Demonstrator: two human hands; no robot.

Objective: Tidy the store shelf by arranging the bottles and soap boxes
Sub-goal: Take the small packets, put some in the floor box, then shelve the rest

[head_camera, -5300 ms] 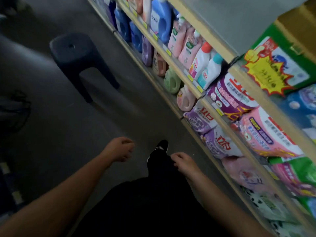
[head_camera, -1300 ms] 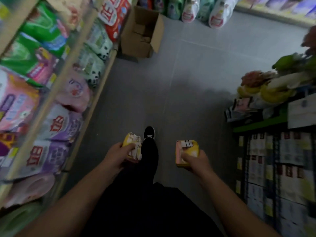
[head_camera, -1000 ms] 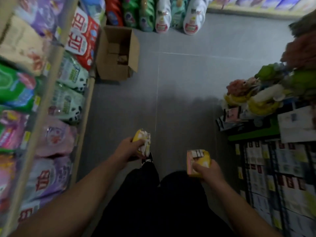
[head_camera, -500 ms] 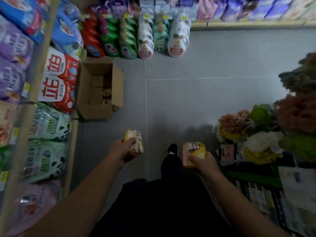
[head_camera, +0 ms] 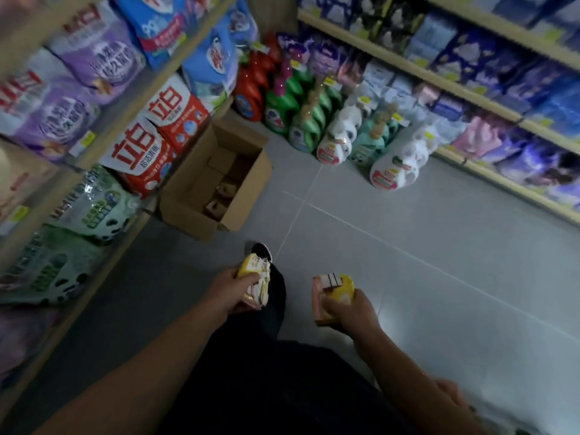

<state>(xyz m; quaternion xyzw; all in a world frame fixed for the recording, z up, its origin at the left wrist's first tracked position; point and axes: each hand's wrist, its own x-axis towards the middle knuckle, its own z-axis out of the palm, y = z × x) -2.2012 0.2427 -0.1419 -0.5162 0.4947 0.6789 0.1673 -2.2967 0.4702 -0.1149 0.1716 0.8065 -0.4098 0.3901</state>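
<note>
My left hand [head_camera: 230, 288] grips a yellow-and-white soap box [head_camera: 255, 279] at waist height over the aisle floor. My right hand [head_camera: 351, 310] holds a second soap box [head_camera: 331, 291], yellow and pink with a white barcode patch on top. Both boxes are held low in front of my dark trousers. Several detergent bottles [head_camera: 332, 133], red, green, white and teal, stand in rows on the floor at the far end of the aisle.
An open cardboard box [head_camera: 216, 180] with a few small packs inside sits on the floor against the left shelf [head_camera: 103, 139], which carries detergent bags. A second shelf [head_camera: 470, 89] with blue and purple packs runs along the right. Grey tiled floor lies between.
The view has swung left and up toward the aisle corner. The flower display on the right has left the view. Both hands keep their soap boxes in about the same place.
</note>
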